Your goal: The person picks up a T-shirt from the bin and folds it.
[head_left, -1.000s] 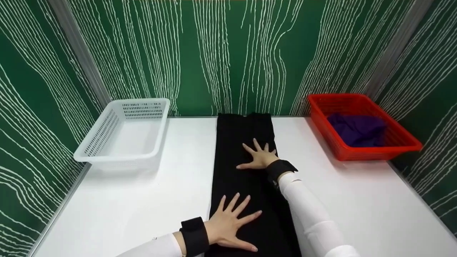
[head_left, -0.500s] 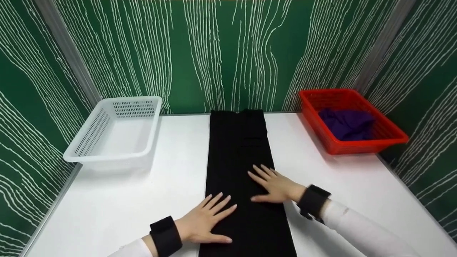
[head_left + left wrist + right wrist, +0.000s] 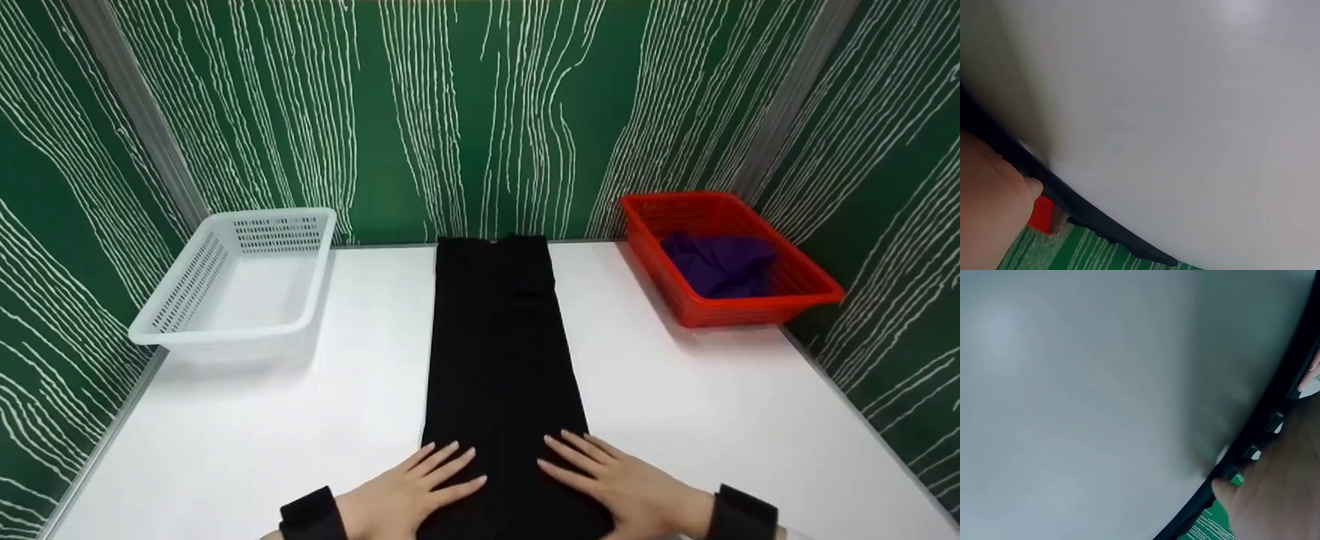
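Note:
A long black garment (image 3: 499, 345), laid out as a narrow strip, runs from the table's back edge to the bottom of the head view. Small creases cross its upper right part. Near its front end my left hand (image 3: 405, 491) rests on the left edge with fingers spread. Opposite it, my right hand (image 3: 622, 487) lies on the right edge, its fingers extended inward. Both wrist views look mostly at white tabletop, with the garment's dark edge beside part of the left hand (image 3: 994, 202) and the right hand (image 3: 1280, 478). The garment's nearest end is out of view.
A white perforated basket (image 3: 304, 328) stands at the back left of the white table (image 3: 360, 390). At the back right sits a red basket (image 3: 765, 306) holding a crumpled purple cloth (image 3: 716, 262). Green walls (image 3: 390, 150) with white lines enclose the table's back and sides.
Both hands have slid toward me along the black garment, the right one from much farther up. They now lie level at its opposite edges. The head view has shifted slightly.

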Available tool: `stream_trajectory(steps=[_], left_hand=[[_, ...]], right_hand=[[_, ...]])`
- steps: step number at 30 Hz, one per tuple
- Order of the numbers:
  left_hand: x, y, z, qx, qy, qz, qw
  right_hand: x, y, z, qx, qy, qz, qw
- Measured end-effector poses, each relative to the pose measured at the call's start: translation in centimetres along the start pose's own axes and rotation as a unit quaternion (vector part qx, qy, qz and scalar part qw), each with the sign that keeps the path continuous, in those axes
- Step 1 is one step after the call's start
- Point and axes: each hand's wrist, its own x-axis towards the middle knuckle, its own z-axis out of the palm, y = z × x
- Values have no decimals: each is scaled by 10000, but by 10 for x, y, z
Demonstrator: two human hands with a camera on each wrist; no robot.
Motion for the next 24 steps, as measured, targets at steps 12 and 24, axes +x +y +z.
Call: stream_trajectory(steps=[12,24], left_hand=[[-16,4,2,1008,296,773,9915],[-20,5,-8,2384,893,1653,9528]], right_hand=[[-18,-13,-8,-156,142,-768,9968],[-22,-16,-17,-393,240,-1451,9883]])
